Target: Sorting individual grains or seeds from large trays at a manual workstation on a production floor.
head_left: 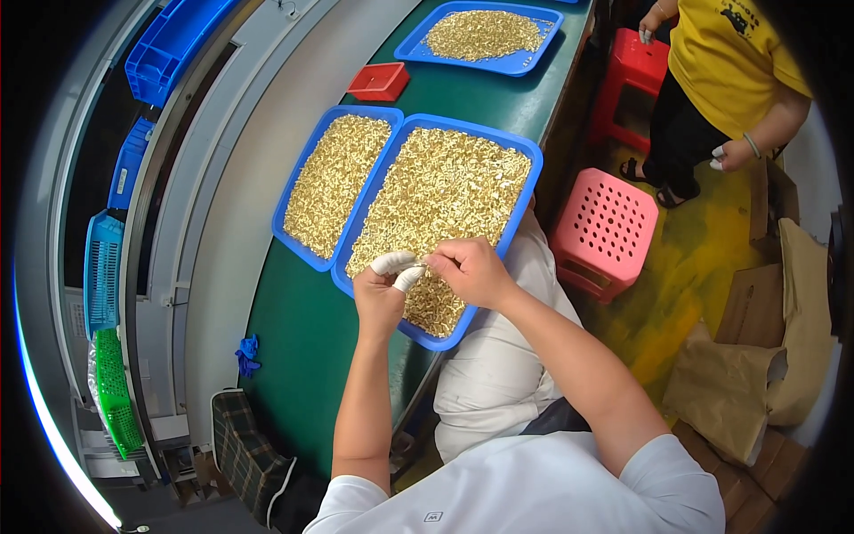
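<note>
My left hand [381, 289] has white coverings on its thumb and fingertips, which are pinched together. Its fingertips meet those of my right hand [471, 273], whose thumb and forefinger are pinched too. Whatever sits between them is too small to make out. Both hands are over the near end of a large blue tray [537, 169], filled with a layer of small gold-coloured metal pieces [449, 182]. Against its left side lies a narrower blue tray [282, 206] with similar gold-coloured pieces [334, 182].
Farther along the green table [294, 303] are a red box [379, 82] and another blue tray [550, 40] of gold-coloured pieces. A pink stool [607, 222] stands at right, near a person in a yellow shirt [729, 67]. Brown paper bags [721, 383] lie lower right.
</note>
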`<move>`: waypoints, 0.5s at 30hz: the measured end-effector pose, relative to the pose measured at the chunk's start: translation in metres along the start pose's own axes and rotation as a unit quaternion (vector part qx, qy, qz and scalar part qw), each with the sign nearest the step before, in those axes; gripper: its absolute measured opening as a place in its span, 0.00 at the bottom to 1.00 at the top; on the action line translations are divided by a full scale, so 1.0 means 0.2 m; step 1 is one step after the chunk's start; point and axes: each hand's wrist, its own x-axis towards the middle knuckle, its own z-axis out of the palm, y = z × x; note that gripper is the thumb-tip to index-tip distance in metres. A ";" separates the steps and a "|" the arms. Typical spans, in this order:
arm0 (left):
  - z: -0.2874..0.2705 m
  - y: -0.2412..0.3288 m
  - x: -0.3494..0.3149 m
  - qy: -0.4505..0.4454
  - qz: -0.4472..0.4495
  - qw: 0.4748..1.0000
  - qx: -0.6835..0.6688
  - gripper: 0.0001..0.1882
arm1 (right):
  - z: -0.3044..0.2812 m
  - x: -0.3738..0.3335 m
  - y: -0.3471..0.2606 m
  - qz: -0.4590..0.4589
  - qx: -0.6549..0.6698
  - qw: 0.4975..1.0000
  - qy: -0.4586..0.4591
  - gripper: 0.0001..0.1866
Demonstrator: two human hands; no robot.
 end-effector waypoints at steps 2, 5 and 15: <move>0.00 0.02 0.01 0.021 0.000 0.999 -0.035 0.13 | 0.00 -0.01 -0.01 0.039 0.049 0.998 0.020 0.14; -0.02 0.02 0.02 0.043 -0.003 0.996 -0.081 0.15 | 0.01 -0.01 -0.01 0.021 0.040 0.998 0.039 0.14; -0.02 -0.01 0.00 0.014 0.029 0.997 -0.066 0.16 | 0.01 0.00 0.01 0.036 0.029 0.999 0.015 0.15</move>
